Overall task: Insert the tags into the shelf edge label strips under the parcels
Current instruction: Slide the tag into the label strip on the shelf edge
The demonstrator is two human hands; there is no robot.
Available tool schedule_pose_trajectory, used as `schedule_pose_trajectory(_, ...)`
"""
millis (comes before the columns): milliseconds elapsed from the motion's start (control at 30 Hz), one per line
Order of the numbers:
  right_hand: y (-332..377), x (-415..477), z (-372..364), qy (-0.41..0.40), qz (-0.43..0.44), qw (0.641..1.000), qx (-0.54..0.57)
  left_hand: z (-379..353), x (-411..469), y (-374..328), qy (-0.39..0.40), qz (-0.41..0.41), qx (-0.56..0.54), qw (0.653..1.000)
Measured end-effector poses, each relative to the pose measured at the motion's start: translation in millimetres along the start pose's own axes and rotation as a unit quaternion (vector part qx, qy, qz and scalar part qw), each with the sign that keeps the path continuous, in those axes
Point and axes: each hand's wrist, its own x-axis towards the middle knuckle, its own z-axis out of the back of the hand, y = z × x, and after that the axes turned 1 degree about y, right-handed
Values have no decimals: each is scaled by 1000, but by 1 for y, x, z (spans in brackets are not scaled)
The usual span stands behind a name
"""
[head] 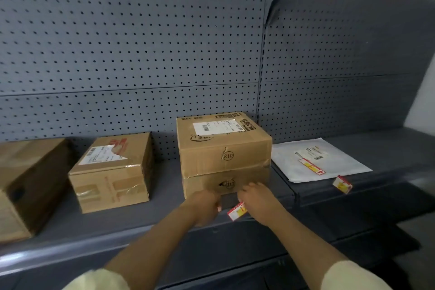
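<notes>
Holding a red-and-yellow tag (237, 211) at the shelf edge, the right hand (260, 203) pinches its top end between thumb and fingers, directly in front of the stacked boxes (224, 155). The left hand (204, 207) sits curled just at nine o'clock of the tag, fingers folded against the shelf (141, 209); whether it grips anything I cannot tell, since the view is soft there.

The tag hangs tilted, one corner low toward seven o'clock, so the likeliest slip is feeding it skewed into the strip (58, 253), where it would jam or crease rather than seat. The strip's lip is hard to make out under the hands, so a blind push could slide the tag behind the edge or drop it. Pressing forward could also nudge the lower box back. At three o'clock a second tag (342, 184) leans at the edge below the white mailer (313, 162), apparently only half seated and easy to knock off.
</notes>
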Motion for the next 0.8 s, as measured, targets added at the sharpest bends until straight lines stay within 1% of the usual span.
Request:
schedule_pose_trajectory(133,0,-5,-2,-28,11,1000,-2,-5,-7,0,-12,12,-10,1000)
schedule_pose_trajectory(267,0,-6,2,-25,19,999,-12,-5,-19,2,-32,15,-13,999)
schedule_pose_trajectory(300,2,-7,6,-36,33,999,-10,-5,-23,4,-39,17,-13,999)
schedule_pose_trajectory(400,4,-6,18,-113,64,992,-5,-1,-35,14,-62,29,-14,998)
schedule_pose_trajectory(500,13,3,33,-167,49,984,31,5,-49,28,-83,47,-9,995)
schedule_pose_trajectory(633,48,23,57,-201,37,974,99,10,-73,55,-102,80,-14,991)
schedule_pose_trajectory(800,124,42,72,-166,15,975,144,17,-119,106,-110,141,-17,984)
